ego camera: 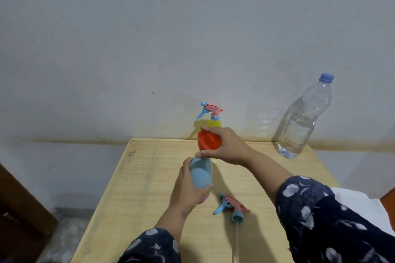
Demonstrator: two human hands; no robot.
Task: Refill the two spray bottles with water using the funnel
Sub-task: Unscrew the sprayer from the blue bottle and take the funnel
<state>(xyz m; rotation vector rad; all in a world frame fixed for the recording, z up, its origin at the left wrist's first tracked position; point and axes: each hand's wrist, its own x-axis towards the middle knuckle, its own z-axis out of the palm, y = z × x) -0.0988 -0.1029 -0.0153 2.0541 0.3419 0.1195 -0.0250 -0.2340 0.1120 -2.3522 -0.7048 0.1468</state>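
Note:
My left hand [186, 188] grips a light blue spray bottle [201, 175] standing on the wooden table [149, 177], its spray head off. My right hand [226, 145] holds an orange funnel [208, 140] right above the blue bottle's neck, thumb below and fingers over the rim. The blue bottle's pink and blue spray head [232, 207] lies on the table to the right, its tube trailing toward me. A yellow spray bottle [212, 123] with its spray head on stands at the table's far edge, partly hidden behind the funnel.
A large clear plastic water bottle [303, 119] with a blue cap stands at the table's far right corner, partly filled. A grey wall runs right behind the table. Dark brown furniture [19, 209] stands at the lower left.

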